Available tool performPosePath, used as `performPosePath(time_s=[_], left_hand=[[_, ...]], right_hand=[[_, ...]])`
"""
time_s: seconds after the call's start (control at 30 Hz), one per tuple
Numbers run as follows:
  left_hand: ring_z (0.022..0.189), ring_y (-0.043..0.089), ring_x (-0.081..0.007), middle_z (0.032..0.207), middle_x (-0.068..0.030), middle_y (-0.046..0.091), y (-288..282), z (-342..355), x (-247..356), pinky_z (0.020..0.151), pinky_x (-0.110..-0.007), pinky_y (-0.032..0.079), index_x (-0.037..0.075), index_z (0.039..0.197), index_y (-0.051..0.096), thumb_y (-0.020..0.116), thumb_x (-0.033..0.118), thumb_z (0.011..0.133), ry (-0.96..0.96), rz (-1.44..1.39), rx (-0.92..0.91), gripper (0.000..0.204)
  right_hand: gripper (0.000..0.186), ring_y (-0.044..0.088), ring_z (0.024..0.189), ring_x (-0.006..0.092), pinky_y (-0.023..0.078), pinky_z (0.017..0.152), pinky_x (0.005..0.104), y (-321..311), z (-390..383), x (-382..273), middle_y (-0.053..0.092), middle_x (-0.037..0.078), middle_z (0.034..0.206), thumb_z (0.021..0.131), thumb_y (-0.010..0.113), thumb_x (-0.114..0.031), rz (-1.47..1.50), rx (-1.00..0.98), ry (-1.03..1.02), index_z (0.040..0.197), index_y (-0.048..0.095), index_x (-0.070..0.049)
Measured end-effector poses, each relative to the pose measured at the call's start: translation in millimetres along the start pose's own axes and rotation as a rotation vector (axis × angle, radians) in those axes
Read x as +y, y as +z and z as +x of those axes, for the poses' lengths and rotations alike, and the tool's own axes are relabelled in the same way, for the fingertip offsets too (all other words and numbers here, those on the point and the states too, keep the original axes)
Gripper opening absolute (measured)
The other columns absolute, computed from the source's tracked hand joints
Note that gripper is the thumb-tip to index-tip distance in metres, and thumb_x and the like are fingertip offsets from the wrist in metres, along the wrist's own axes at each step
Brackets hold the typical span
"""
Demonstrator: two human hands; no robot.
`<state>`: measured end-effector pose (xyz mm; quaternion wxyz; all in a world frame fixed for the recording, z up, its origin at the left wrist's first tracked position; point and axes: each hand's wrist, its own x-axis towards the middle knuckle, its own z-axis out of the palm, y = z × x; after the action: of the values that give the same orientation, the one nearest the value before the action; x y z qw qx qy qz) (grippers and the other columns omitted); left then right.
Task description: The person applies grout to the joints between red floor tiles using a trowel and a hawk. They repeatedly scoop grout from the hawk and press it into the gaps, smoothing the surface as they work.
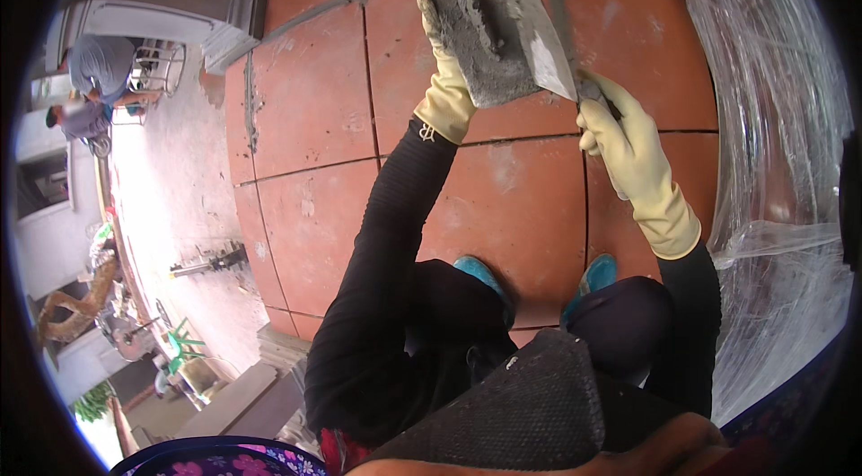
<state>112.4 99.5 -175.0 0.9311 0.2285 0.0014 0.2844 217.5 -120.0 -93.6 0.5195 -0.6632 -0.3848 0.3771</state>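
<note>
My left hand (449,92), in a cream rubber glove, grips the left edge of a small rectangular board (492,88) coated in grey mortar. A raised ridge of mortar (473,4) runs along its middle. My right hand (631,139), gloved alike, is closed around the handle of a metal trowel (549,63). The trowel's silvery blade lies along the board's right side, pointing away from me, and appears to touch it. Part of the handle is hidden by my fingers. Both tools are held above the tiled floor.
Red square floor tiles (314,108) have dark open joints, some filled with grey mortar at the far side. Clear plastic sheeting (772,162) covers the right side. At left are a carved stone-like base (235,27), a seated person (85,121), a green stool (184,346) and a pale lower floor.
</note>
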Motion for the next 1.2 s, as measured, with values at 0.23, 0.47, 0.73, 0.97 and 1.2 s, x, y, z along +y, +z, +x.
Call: performPosePath(time_s=[0.23,0.47,0.73,0.97,1.2], left_hand=[[0.129,0.054,-0.0315,0.143,-0.0098,0.054,29,-8,-36,0.110,-0.050,0.047,0.018,0.149,0.046,0.046,0.096,0.073,0.051,0.312,0.220,0.109],[0.130,0.051,-0.0283,0.145,-0.0070,0.052,33,-29,-67,0.111,-0.048,0.044,0.020,0.150,0.045,0.041,0.086,0.087,0.076,0.341,0.377,0.091],[0.131,0.048,-0.0275,0.146,-0.0061,0.050,28,-48,-111,0.113,-0.048,0.041,0.021,0.150,0.044,0.045,0.082,0.089,-0.078,0.510,0.463,0.087],[0.130,0.047,-0.0285,0.146,-0.0072,0.049,33,-63,-124,0.113,-0.048,0.039,0.018,0.152,0.041,0.046,0.079,0.091,-0.108,0.559,0.509,0.086],[0.126,0.051,-0.0283,0.143,-0.0090,0.053,40,-81,-116,0.110,-0.048,0.043,0.016,0.151,0.044,0.048,0.077,0.092,-0.111,0.556,0.585,0.086]], right_hand=[[0.034,0.058,0.067,0.0105,0.049,0.060,0.0260,-46,-3,55,0.062,0.004,0.082,0.103,0.056,-0.030,0.346,-0.096,0.161,0.112,0.063,0.001],[0.045,0.062,0.069,0.0120,0.051,0.063,0.0276,-65,1,143,0.062,0.003,0.081,0.105,0.051,-0.046,0.499,-0.384,0.209,0.097,0.063,-0.003],[0.048,0.055,0.056,0.0113,0.046,0.056,0.0269,-65,-6,189,0.058,0.003,0.064,0.105,0.047,-0.050,0.447,-0.387,0.206,0.093,0.062,-0.006],[0.039,0.051,0.056,0.0103,0.043,0.056,0.0267,-40,-19,215,0.056,0.002,0.067,0.107,0.046,-0.041,0.660,-0.462,0.212,0.091,0.061,-0.008],[0.034,0.053,0.053,0.0116,0.042,0.050,0.0267,-11,-31,225,0.058,0.004,0.067,0.107,0.046,-0.032,0.728,-0.468,0.185,0.094,0.061,-0.005]])
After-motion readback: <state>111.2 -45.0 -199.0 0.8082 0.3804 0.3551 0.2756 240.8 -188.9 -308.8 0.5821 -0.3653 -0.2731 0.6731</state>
